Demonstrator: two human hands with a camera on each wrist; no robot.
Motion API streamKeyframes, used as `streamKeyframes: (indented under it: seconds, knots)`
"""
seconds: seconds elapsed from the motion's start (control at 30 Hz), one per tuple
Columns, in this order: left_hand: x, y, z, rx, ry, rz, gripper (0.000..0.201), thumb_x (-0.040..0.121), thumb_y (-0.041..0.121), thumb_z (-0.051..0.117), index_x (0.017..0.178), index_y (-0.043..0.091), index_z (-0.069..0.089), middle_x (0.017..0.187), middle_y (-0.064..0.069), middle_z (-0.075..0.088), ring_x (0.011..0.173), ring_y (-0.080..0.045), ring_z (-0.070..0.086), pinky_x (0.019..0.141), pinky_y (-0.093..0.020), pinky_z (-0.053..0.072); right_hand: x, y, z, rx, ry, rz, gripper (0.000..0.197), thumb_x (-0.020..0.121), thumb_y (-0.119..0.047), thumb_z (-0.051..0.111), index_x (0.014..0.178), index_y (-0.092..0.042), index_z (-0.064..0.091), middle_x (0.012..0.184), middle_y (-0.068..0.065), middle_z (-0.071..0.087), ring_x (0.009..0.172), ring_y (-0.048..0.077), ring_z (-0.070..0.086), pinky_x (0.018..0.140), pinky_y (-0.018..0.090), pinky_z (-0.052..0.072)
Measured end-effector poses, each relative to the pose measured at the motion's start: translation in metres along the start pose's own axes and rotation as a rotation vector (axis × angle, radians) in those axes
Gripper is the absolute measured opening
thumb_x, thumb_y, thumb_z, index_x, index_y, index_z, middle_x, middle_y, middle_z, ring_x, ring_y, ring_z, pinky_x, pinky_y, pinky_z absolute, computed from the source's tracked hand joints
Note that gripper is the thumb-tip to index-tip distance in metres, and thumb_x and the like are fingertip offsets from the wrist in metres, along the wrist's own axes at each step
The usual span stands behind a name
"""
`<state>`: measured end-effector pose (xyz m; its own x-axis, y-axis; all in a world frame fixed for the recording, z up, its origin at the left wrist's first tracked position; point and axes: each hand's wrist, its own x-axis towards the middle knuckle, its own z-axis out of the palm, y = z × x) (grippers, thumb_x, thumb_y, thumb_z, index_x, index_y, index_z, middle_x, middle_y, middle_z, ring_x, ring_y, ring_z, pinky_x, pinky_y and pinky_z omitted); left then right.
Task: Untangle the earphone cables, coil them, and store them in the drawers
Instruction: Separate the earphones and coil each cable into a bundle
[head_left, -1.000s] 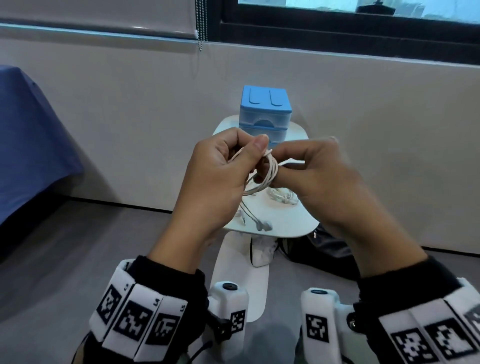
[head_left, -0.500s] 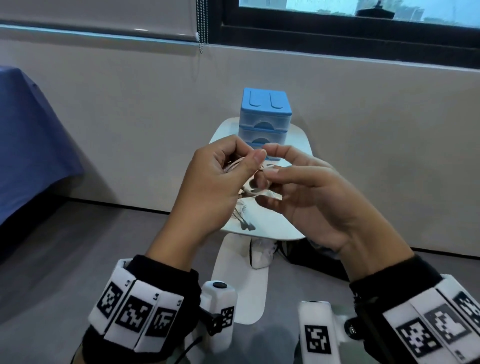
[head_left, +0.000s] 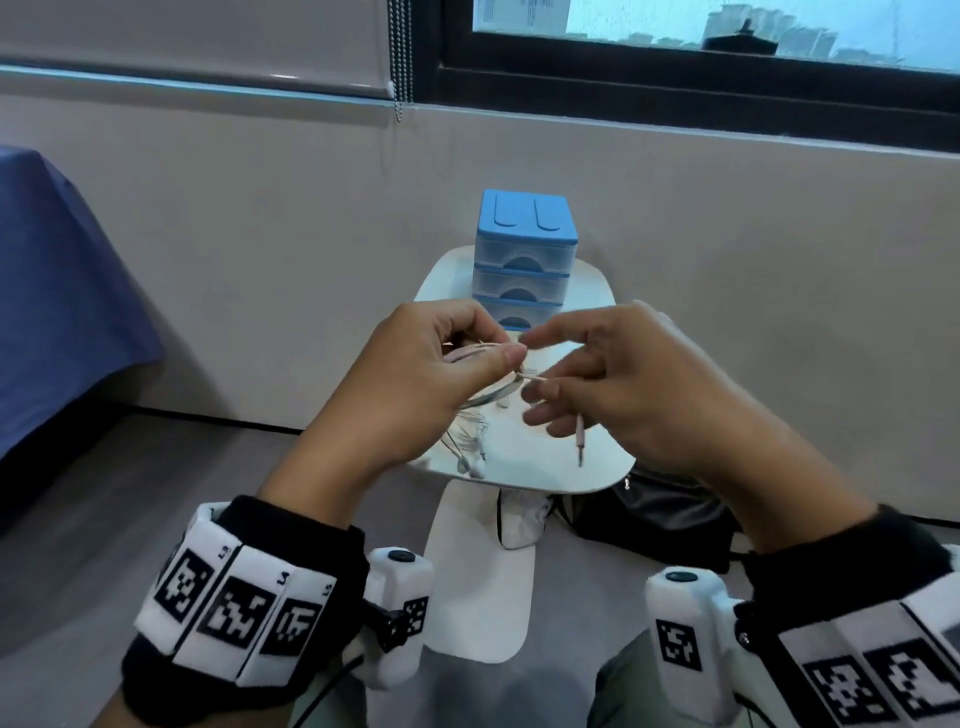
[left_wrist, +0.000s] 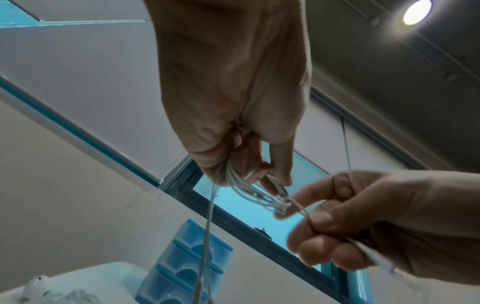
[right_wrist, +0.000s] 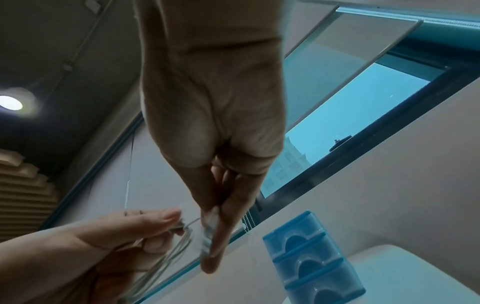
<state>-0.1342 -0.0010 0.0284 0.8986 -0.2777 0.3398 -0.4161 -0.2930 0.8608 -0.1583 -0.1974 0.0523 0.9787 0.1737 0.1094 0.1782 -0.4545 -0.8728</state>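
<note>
Thin white coiled earphone cable (head_left: 480, 400) pinched by left hand (head_left: 415, 379) fingers; plug-end strand (head_left: 578, 436) pinched between right hand (head_left: 623, 384) fingers.

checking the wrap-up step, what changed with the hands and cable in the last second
The right hand moved off the coil, drawing the plug end out to the right; the plug now hangs below its fingers. The left hand still pinches the coil. The drawers stay closed, and the other earphones still lie on the table.
</note>
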Motion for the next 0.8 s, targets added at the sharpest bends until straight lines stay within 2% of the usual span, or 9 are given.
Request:
streamKeyframes:
  seconds: [0.07, 0.17, 0.23, 0.3, 0.4, 0.47, 0.6, 0.7, 0.8]
  knots:
    - [0.002, -0.001, 0.001, 0.037, 0.002, -0.028, 0.013, 0.092, 0.031, 0.076, 0.084, 0.021, 0.075, 0.074, 0.004, 0.071, 0.071, -0.014, 0.064, 0.074, -0.036, 0.051, -0.001, 0.001, -0.007, -0.12, 0.024, 0.015, 0.024, 0.093, 0.007, 0.066, 0.114, -0.004, 0.07, 0.084, 0.014, 0.078, 0.077, 0.019, 0.077, 0.075, 0.035, 0.064]
    - [0.002, -0.002, 0.009, 0.055, -0.095, -0.108, 0.015, 0.096, 0.029, 0.071, 0.086, 0.018, 0.073, 0.062, 0.015, 0.058, 0.055, -0.001, 0.048, 0.061, -0.027, 0.039, 0.001, 0.007, -0.011, -0.411, 0.12, -0.101, 0.012, 0.087, -0.008, 0.078, 0.087, -0.02, 0.076, 0.078, -0.006, 0.077, 0.078, 0.007, 0.074, 0.08, 0.035, 0.06]
    - [0.002, -0.006, 0.013, -0.04, -0.12, -0.139, 0.019, 0.098, 0.029, 0.069, 0.087, 0.015, 0.073, 0.063, 0.011, 0.055, 0.051, -0.004, 0.042, 0.058, -0.028, 0.033, 0.003, 0.013, -0.008, -0.501, 0.173, -0.161, 0.013, 0.083, -0.018, 0.083, 0.079, -0.029, 0.077, 0.088, -0.01, 0.074, 0.09, 0.011, 0.067, 0.086, 0.037, 0.053]
    - [0.002, -0.008, 0.018, -0.157, -0.103, -0.145, 0.021, 0.099, 0.028, 0.067, 0.086, 0.014, 0.073, 0.065, 0.001, 0.049, 0.052, -0.012, 0.034, 0.055, -0.031, 0.028, 0.006, 0.019, -0.002, -0.469, 0.199, -0.162, 0.019, 0.082, -0.02, 0.084, 0.075, -0.035, 0.074, 0.091, -0.009, 0.069, 0.086, 0.013, 0.061, 0.08, 0.032, 0.049]
    - [0.002, -0.007, 0.025, -0.293, -0.019, -0.154, 0.021, 0.101, 0.023, 0.065, 0.083, 0.014, 0.072, 0.06, -0.001, 0.041, 0.053, -0.015, 0.029, 0.052, -0.031, 0.025, 0.011, 0.026, 0.012, -0.181, 0.199, -0.125, 0.023, 0.083, -0.01, 0.081, 0.071, -0.028, 0.073, 0.075, -0.004, 0.072, 0.066, 0.017, 0.064, 0.065, 0.033, 0.052]
    - [0.002, -0.006, 0.028, -0.34, 0.044, -0.151, 0.021, 0.101, 0.022, 0.065, 0.082, 0.012, 0.068, 0.053, 0.007, 0.043, 0.051, -0.014, 0.029, 0.05, -0.028, 0.025, 0.012, 0.028, 0.02, 0.091, 0.192, -0.089, 0.017, 0.084, -0.001, 0.078, 0.077, -0.016, 0.074, 0.075, 0.006, 0.076, 0.067, 0.024, 0.067, 0.068, 0.039, 0.058]
    - [0.004, -0.007, 0.029, -0.339, 0.163, -0.085, 0.022, 0.101, 0.021, 0.065, 0.081, 0.011, 0.064, 0.058, 0.008, 0.057, 0.046, -0.006, 0.043, 0.051, -0.02, 0.037, 0.01, 0.017, 0.029, 0.61, 0.145, 0.027, 0.011, 0.085, 0.01, 0.072, 0.089, 0.0, 0.069, 0.079, 0.019, 0.074, 0.071, 0.023, 0.07, 0.068, 0.028, 0.058]
    - [0.005, -0.008, 0.03, -0.334, 0.213, -0.045, 0.022, 0.101, 0.02, 0.065, 0.084, 0.005, 0.063, 0.061, 0.004, 0.061, 0.05, -0.008, 0.053, 0.056, -0.023, 0.046, 0.009, 0.011, 0.027, 0.839, 0.039, 0.124, 0.023, 0.085, 0.014, 0.059, 0.099, -0.004, 0.061, 0.081, 0.017, 0.072, 0.073, 0.026, 0.069, 0.068, 0.029, 0.054]
    - [0.006, -0.011, 0.029, -0.34, 0.209, -0.016, 0.026, 0.101, 0.02, 0.066, 0.088, -0.002, 0.061, 0.061, 0.0, 0.058, 0.055, -0.012, 0.054, 0.062, -0.032, 0.049, 0.005, 0.014, 0.02, 0.98, -0.143, 0.147, 0.039, 0.074, 0.005, 0.06, 0.105, -0.015, 0.049, 0.087, 0.013, 0.07, 0.08, 0.024, 0.066, 0.07, 0.032, 0.039]
